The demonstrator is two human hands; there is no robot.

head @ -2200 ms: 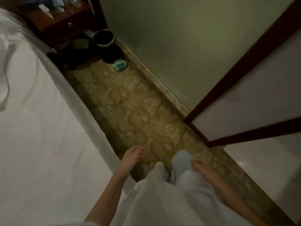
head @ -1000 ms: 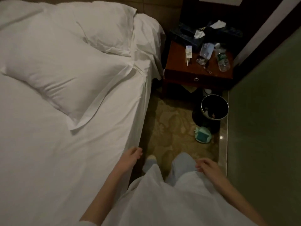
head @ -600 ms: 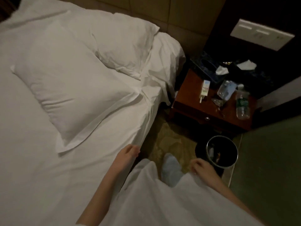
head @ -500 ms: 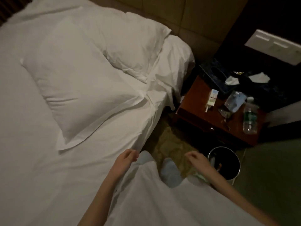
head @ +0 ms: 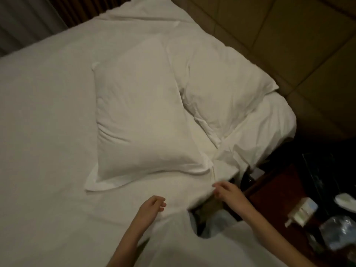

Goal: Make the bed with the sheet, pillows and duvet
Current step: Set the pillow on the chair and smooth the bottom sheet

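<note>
two pillows (head: 146, 116) lie on the sheet (head: 48, 132); left hand (head: 152, 208) and right hand (head: 226, 192) hover loosely curled, holding nothing; nightstand (head: 273, 191) carries a bottle (head: 341, 233).

I see a dark wooden nightstand (head: 273, 191) at lower right, beside the padded tan headboard wall (head: 300, 45). On it: small white box (head: 302, 211), clear plastic bottle (head: 341, 232) lying near the edge, crumpled tissue (head: 346, 199). Pleated curtain (head: 28, 18) at top left.
</note>
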